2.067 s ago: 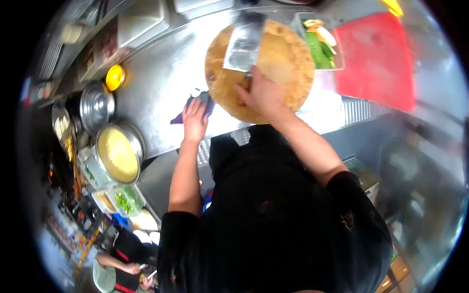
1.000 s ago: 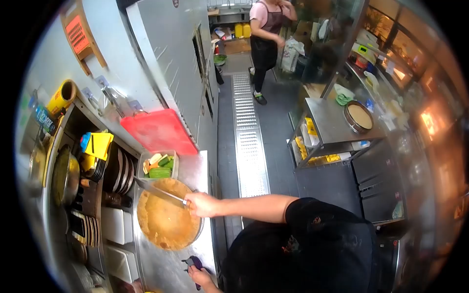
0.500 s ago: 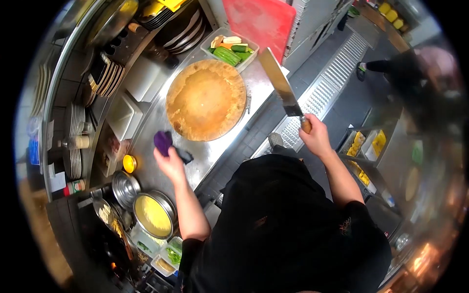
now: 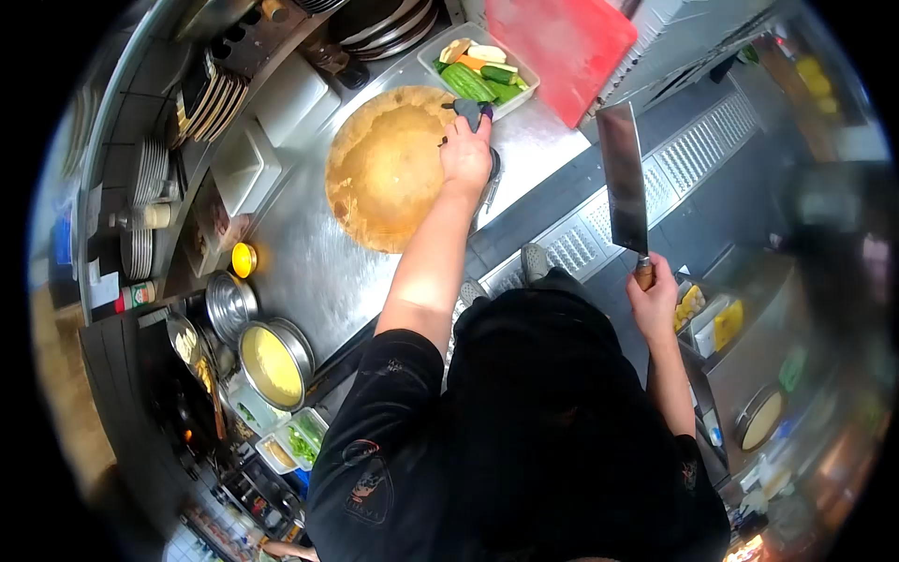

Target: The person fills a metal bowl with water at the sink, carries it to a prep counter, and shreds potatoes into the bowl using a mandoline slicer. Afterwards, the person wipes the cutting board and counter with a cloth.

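My left hand (image 4: 465,153) reaches over the right edge of the round wooden chopping board (image 4: 384,178), its fingers closed on a dark grey and purple cloth (image 4: 468,113). Held out to the right, over the floor, my right hand (image 4: 653,292) grips the wooden handle of a cleaver (image 4: 623,178). The cleaver's broad blade points up and away from me. Just beyond the board sits a clear tub of cut vegetables (image 4: 479,80), green, white and orange.
A red cutting board (image 4: 571,47) leans behind the tub. Steel bowls (image 4: 272,363) and a small yellow bowl (image 4: 243,259) stand at the left. Plates (image 4: 211,108) fill the shelf. A floor grate (image 4: 655,187) runs beside the counter.
My left hand has carried the cloth from the near left of the chopping board to its far right edge. The cleaver, still in my right hand, has moved right and turned more upright.
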### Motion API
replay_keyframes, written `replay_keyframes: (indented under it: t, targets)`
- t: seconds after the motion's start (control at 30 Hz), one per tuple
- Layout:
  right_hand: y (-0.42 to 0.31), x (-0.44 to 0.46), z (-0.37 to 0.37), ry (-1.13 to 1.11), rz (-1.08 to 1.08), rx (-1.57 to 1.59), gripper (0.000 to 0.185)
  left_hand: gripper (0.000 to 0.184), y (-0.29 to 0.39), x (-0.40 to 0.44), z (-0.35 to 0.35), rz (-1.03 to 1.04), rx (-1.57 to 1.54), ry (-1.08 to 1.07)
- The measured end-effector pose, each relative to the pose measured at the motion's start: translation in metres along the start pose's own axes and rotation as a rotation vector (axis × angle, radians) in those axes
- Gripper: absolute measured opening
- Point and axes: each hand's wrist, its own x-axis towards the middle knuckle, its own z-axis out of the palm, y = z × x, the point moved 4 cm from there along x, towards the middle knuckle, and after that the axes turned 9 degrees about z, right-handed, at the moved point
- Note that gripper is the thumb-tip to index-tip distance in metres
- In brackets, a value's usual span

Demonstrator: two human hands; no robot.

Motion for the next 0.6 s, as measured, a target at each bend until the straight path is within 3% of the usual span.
replay_keyframes:
  t: [0.1,0.23,0.33,0.6]
  targets:
    - [-0.007,0.009,-0.003,-0.022,-0.034,-0.005,0.035,0.045,-0.025,-0.011,-0.001,-0.053,0.031,0.037]
    - [-0.013,0.02,-0.003,-0.024,-0.136,-0.043,0.035,0.033,-0.096,-0.066,-0.015,-0.291,0.08,-0.032]
    - [-0.01,0.024,0.005,-0.044,-0.194,0.001,0.033,0.034,-0.143,-0.114,-0.024,-0.492,0.143,-0.063]
    - [-0.026,0.024,0.023,-0.084,-0.307,0.02,0.035,0.035,-0.204,-0.186,-0.055,-0.751,0.223,-0.135]
